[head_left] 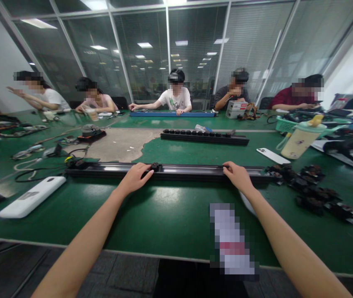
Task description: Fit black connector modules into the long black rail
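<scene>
A long black rail (188,171) lies across the green table (164,215) in front of me. My left hand (135,177) rests on it near its middle, fingers curled on a small black socket module (155,167) seated in the rail. Further right, my right hand (238,176) is closed over the rail's top edge. A pile of loose black modules (315,190) lies at the rail's right end.
A white power bank (32,202) lies at left, cables (33,159) behind it. A second black rail with modules (204,136) sits further back. A phone (272,156) and a bottle (298,140) stand at right. Several people sit along the far side.
</scene>
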Available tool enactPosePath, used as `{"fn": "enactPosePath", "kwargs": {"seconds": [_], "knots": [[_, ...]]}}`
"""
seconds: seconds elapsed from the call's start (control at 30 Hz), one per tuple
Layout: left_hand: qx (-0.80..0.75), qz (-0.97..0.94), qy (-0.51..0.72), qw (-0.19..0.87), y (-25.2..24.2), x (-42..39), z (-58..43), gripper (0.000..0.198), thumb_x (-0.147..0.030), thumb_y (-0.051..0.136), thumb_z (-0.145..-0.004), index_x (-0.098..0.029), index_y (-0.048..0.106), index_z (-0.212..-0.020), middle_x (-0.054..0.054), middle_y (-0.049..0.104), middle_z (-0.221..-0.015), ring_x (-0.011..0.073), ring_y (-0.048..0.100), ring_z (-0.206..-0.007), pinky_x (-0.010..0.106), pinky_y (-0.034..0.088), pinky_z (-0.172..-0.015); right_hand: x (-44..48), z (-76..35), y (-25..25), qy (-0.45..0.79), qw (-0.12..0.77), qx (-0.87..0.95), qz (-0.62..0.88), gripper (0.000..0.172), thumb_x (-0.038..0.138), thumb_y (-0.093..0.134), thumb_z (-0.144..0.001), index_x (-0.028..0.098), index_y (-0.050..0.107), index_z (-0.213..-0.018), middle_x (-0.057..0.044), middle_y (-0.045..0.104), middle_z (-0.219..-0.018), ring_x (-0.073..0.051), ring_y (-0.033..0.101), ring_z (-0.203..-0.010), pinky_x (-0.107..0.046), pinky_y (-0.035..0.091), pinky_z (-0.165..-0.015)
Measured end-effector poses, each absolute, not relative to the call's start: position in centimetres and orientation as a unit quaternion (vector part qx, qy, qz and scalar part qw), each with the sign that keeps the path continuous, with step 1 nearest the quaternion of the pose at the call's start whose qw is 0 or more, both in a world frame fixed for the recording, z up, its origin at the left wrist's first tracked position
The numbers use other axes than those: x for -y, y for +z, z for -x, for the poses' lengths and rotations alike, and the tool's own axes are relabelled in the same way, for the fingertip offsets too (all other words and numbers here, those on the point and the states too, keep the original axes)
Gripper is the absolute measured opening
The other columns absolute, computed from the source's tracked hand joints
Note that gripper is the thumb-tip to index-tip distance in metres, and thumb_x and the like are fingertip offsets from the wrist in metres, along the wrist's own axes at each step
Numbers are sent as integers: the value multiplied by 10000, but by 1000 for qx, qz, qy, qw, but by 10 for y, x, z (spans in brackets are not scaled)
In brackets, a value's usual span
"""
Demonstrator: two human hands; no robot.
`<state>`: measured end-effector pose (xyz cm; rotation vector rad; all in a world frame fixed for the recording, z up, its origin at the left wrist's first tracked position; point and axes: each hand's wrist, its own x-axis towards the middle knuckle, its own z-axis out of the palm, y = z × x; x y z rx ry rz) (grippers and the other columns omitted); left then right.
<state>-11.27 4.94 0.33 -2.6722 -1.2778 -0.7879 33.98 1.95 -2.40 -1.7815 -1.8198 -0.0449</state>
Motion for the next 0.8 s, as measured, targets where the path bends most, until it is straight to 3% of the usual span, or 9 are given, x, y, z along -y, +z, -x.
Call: {"fn": "enactPosePath", "kwargs": {"seconds": [0.8], "knots": [[406, 877, -254, 38, 5, -50, 113, 439, -458, 411, -985, -191, 690, -1194, 120, 681, -1141, 255, 592, -1069, 441, 464, -987, -16, -338, -20, -10, 294, 683, 668, 314, 318, 460, -911, 190, 688, -1084, -55, 712, -804, -208, 642, -736, -299, 423, -705]]}}
